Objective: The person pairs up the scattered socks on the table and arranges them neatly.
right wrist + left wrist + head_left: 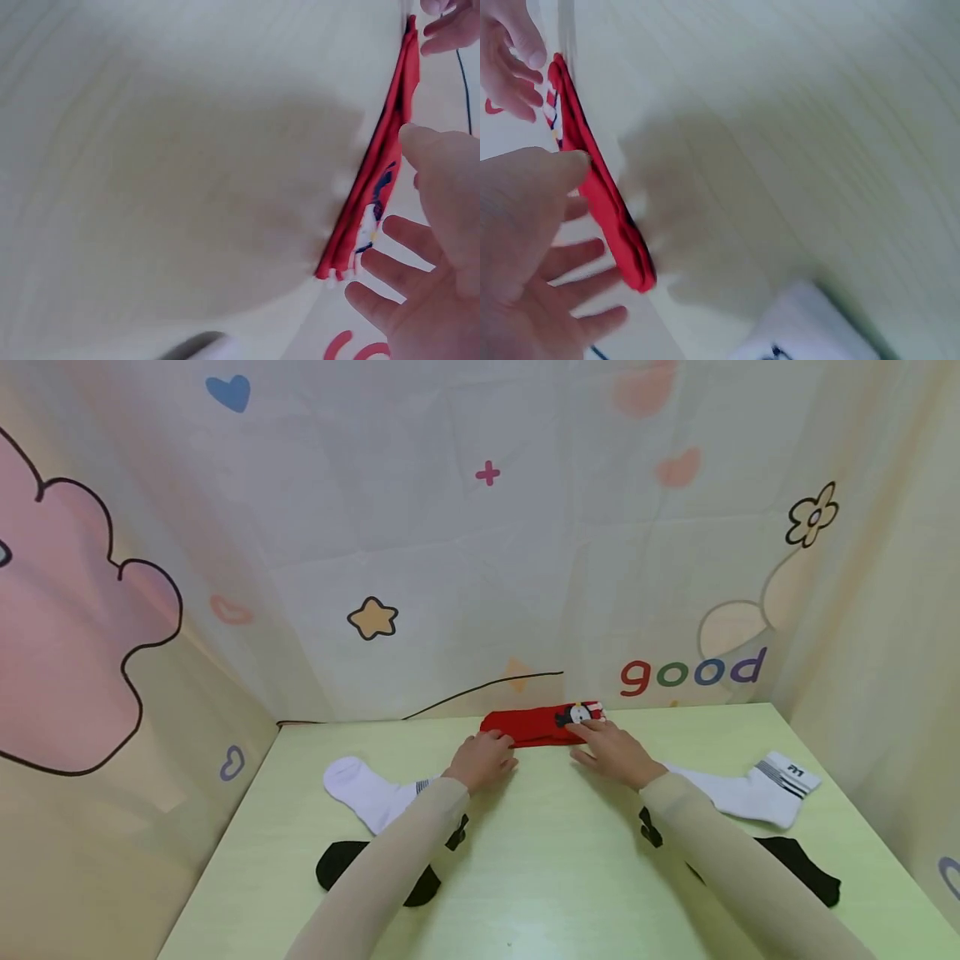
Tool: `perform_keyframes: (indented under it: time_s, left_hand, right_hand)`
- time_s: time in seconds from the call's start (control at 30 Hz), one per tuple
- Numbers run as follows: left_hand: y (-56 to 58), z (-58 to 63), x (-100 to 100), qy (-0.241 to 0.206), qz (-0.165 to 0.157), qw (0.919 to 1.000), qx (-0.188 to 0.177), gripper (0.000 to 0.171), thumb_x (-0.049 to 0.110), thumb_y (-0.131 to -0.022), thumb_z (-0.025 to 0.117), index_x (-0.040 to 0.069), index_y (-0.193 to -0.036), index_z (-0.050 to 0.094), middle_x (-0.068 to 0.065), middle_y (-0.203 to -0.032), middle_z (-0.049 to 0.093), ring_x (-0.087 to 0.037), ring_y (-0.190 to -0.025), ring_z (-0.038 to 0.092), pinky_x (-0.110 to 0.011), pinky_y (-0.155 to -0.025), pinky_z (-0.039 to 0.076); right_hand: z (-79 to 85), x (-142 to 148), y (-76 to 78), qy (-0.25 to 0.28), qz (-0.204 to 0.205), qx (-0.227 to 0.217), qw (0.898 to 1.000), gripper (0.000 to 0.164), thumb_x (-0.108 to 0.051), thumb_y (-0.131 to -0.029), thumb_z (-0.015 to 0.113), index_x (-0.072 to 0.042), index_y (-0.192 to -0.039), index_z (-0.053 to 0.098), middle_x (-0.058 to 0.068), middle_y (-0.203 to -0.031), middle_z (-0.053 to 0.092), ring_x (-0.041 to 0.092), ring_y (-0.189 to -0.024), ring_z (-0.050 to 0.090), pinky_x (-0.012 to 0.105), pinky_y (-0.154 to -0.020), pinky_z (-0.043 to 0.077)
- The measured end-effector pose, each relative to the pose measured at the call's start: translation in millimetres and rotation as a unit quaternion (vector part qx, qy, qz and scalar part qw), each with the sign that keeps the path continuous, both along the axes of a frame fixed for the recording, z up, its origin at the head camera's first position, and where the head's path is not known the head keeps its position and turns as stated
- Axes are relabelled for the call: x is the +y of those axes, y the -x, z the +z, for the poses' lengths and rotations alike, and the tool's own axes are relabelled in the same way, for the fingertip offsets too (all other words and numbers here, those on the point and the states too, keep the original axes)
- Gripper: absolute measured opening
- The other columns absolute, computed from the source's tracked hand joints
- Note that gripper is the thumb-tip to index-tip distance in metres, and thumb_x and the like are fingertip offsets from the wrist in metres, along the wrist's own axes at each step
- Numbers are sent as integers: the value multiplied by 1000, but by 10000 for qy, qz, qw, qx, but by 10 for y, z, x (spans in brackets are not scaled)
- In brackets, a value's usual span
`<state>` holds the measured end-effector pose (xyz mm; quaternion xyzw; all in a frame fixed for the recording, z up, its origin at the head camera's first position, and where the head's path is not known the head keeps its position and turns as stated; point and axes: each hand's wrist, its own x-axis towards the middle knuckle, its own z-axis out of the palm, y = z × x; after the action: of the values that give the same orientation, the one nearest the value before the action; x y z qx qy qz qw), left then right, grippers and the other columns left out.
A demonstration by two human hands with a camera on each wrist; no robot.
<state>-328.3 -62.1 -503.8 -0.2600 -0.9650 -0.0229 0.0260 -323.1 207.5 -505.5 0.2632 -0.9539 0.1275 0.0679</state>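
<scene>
A folded red cloth (525, 727) with a black-and-white penguin-like figure lies at the back edge of the table; I cannot tell what kind of item it is. My left hand (480, 762) is at its left end, fingers loosely spread and nearly straight. At the figure end is my right hand (617, 753), its fingers also extended, with fingertips over the cloth. In the left wrist view the thumb lies against the long side of the red cloth (604, 191). The right wrist view has the thumb near the cloth's (375, 165) middle, other fingers apart beyond it.
On the left lie a white sock (360, 789) and a black sock (341, 862), partly behind the left sleeve. Another white sock (757, 793) and black sock (806, 870) lie on the right, partly behind the right sleeve. A printed curtain (450, 543) hangs behind the table.
</scene>
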Motion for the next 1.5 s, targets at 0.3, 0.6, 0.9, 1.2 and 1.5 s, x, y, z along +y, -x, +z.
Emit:
perform_keyframes:
  time_s: [0.3,0.6,0.9,1.2,1.5]
  left_hand:
    - [-96,171,-268,-580,-259,9977,246,43,32,-99,70,10,-136,63,-9,-136,62,-28,-119,61,-45,-101,51]
    - [-167,264,-511,-1175,-185,9924,304,51,33,-96,74,10,-140,60,-13,-141,58,-33,-128,56,-52,-107,46]
    - [-262,335,-705,-1217,-33,9919,357,53,36,-97,72,12,-142,59,-15,-147,55,-34,-134,52,-54,-110,43]
    - [-349,342,-979,-1316,221,9903,380,58,39,-96,73,15,-146,56,-15,-151,51,-37,-136,50,-56,-111,41]
    - [-399,314,-1165,-1487,305,9875,425,63,40,-93,76,15,-148,54,-17,-151,51,-39,-136,50,-59,-111,40]
  right_hand:
    - [161,-205,-69,182,284,-3,9994,62,-30,-96,74,-9,-150,51,24,-144,55,46,-130,53,64,-103,45]
    - [286,-429,-154,305,353,-229,9986,66,-33,-95,75,-14,-153,49,21,-149,50,43,-133,50,57,-102,50]
    - [317,-612,-174,417,533,-170,9976,68,-33,-94,76,-16,-154,48,17,-149,51,40,-134,50,53,-100,52]
    - [372,-778,-225,596,752,-114,9953,68,-31,-94,76,-16,-154,47,17,-147,52,40,-133,50,55,-102,50]
    - [400,-873,-251,473,754,-102,9960,68,-35,-94,76,-18,-154,47,15,-147,53,36,-133,50,52,-105,48]
